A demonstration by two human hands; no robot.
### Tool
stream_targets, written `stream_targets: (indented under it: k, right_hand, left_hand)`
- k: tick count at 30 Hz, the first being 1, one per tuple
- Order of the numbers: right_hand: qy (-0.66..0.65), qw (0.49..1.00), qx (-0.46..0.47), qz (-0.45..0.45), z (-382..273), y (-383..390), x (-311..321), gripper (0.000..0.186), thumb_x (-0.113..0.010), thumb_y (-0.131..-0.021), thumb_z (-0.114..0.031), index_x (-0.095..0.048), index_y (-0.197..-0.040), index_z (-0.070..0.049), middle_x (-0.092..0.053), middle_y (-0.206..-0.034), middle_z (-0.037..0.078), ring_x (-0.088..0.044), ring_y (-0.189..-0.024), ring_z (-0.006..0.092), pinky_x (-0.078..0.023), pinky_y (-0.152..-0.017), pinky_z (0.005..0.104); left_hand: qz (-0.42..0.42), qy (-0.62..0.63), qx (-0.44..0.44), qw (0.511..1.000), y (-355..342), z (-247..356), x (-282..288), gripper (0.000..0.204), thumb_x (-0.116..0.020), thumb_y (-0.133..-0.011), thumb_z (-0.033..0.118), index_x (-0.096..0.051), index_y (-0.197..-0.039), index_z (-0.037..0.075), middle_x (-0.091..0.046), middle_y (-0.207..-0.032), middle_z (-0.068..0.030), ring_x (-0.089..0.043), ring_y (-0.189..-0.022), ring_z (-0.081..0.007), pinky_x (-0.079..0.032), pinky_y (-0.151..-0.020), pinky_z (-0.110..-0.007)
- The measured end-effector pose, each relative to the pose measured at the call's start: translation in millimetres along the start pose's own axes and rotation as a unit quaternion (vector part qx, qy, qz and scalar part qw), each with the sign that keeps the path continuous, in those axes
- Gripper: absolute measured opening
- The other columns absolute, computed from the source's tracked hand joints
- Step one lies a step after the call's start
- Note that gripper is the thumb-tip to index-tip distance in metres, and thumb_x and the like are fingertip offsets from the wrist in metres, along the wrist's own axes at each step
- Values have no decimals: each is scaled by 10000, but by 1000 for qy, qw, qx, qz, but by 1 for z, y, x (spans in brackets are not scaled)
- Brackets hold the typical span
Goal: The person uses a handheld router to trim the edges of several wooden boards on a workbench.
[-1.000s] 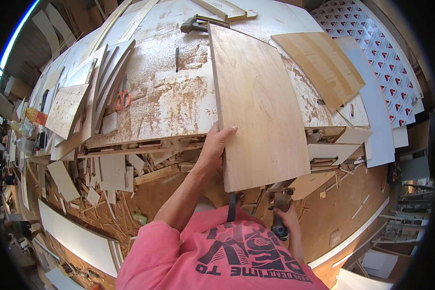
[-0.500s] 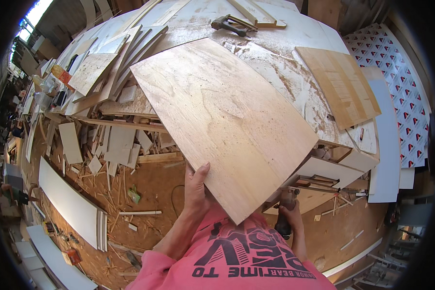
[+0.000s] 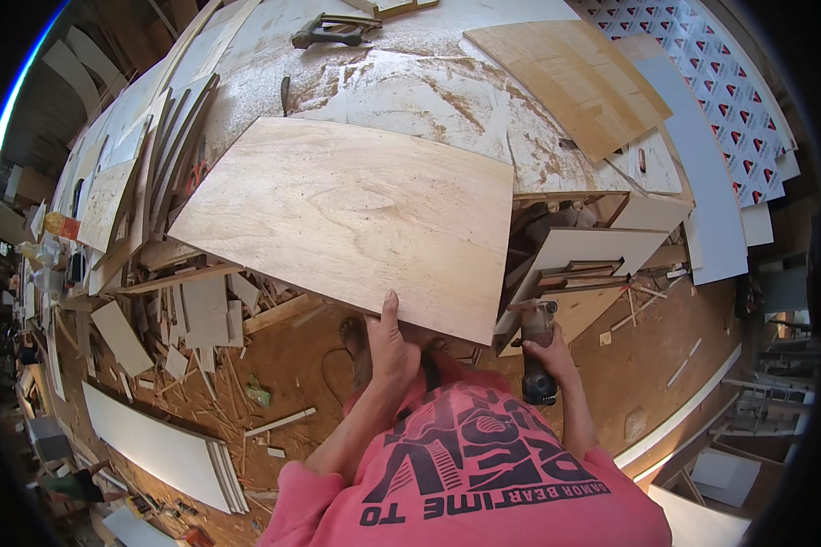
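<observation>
My left hand (image 3: 394,357) grips the near edge of a pale plywood panel (image 3: 356,214), thumb on top and fingers hidden underneath. The panel lies slanting across the front of the worktable, its right end reaching over the table's edge. Off the panel's near right corner, my right hand (image 3: 555,354) is closed around a dark trim router (image 3: 537,366). The router is upright, its base end toward the table and its rounded dark end toward me.
The white, sawdust-covered worktable (image 3: 410,91) bears a black power tool (image 3: 324,36), stacked boards (image 3: 178,137) and a brown wooden panel (image 3: 575,82). Offcuts (image 3: 205,310) fill the space under its left side. White panels (image 3: 160,438) lie on the littered floor at left.
The plywood panel has turned so its long near edge runs more crosswise before me, and it sits further left. My left hand still grips it; the right still holds the router.
</observation>
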State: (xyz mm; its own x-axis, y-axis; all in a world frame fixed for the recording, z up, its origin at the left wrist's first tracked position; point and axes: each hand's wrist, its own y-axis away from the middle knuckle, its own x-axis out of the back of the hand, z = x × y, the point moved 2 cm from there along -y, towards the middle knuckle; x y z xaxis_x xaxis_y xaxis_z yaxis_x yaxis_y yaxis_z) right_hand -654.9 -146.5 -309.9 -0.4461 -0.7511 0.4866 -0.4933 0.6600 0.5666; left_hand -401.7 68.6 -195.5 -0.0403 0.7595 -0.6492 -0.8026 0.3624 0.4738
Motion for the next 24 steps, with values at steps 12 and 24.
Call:
stream_targets:
  k: [12, 24]
  right_hand:
    - [-94, 991, -32, 93, -20, 50, 14, 997, -807, -696, -432, -334, -1446, 23, -542, -1336, 253, -551, -1242, 343, -423, -1037, 420]
    - [-31, 994, -5, 108, -94, -11, 50, 1105, -822, -680, -466, -252, -1483, 34, -530, -1330, 286, -546, -1238, 367, -416, -1046, 416]
  left_hand:
    - [-213, -190, 338, 897, -117, -124, -57, 573, -397, -1059, 405, -299, -1412, -35, -482, -1380, -233, -530, -1236, -337, -478, -1023, -432]
    - [-213, -767, -350, 494, -245, 21, -55, 414, -592, -972, 315, -560, -1321, 94, -515, -1393, -186, -477, -1299, -326, -390, -1063, -452]
